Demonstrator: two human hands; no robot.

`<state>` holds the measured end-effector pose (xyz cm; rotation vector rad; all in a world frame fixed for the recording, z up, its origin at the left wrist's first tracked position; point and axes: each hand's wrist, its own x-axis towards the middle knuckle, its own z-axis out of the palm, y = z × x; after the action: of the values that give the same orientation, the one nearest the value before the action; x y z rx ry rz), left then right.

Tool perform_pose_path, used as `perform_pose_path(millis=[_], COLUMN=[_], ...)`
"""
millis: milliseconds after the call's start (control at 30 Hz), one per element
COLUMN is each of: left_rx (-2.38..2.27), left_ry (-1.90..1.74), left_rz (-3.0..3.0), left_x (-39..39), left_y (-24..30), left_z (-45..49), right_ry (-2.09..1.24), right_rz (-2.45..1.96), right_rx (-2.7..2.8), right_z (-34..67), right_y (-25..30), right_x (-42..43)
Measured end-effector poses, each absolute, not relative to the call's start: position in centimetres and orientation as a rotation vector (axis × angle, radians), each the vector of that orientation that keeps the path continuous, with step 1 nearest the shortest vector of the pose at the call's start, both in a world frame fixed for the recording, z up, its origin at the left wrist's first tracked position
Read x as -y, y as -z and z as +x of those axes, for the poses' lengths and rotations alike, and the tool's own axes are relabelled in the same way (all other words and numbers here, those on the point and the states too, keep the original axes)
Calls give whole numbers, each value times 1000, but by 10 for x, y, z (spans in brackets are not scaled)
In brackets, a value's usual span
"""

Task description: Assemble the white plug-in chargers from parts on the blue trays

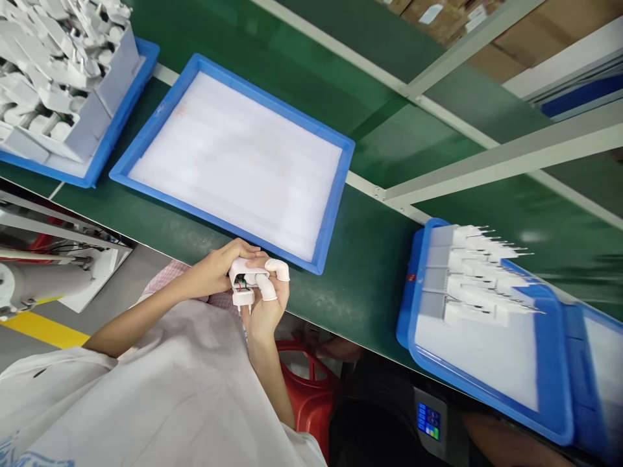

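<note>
In front of my chest I hold a white plug charger housing point(242, 267) between both hands. Its end is open, and a bit of circuit board and a red wire show inside. A small white plug piece point(243, 298) with two metal pins hangs at that opening, pins pointing down. My left hand point(228, 264) grips the housing from the left, fingers bent over its top. From the right, my right hand point(267, 308) closes around it, with white finger cots point(265, 286) on two fingers. The palm sides are partly hidden.
A blue tray with a white liner point(238, 162) lies on the green bench point(374, 285). Far left, another blue tray point(100, 155) bears a heap of white charger parts. Rows of white pinned parts point(477, 279) stand in a tray at right. A red stool point(311, 395) is below.
</note>
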<state>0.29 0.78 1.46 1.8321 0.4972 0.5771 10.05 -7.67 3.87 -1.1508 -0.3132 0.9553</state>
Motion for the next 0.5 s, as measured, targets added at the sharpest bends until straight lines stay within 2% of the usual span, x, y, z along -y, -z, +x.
perform_pose_path(millis=[500], left_rx=[-592], left_ry=[-563], left_rz=[1820], left_x=[-5], left_y=[-15], left_z=[1], right_ry=[-956], right_rz=[-1269], right_rx=[512], right_z=[104], right_y=[-36], right_x=[77])
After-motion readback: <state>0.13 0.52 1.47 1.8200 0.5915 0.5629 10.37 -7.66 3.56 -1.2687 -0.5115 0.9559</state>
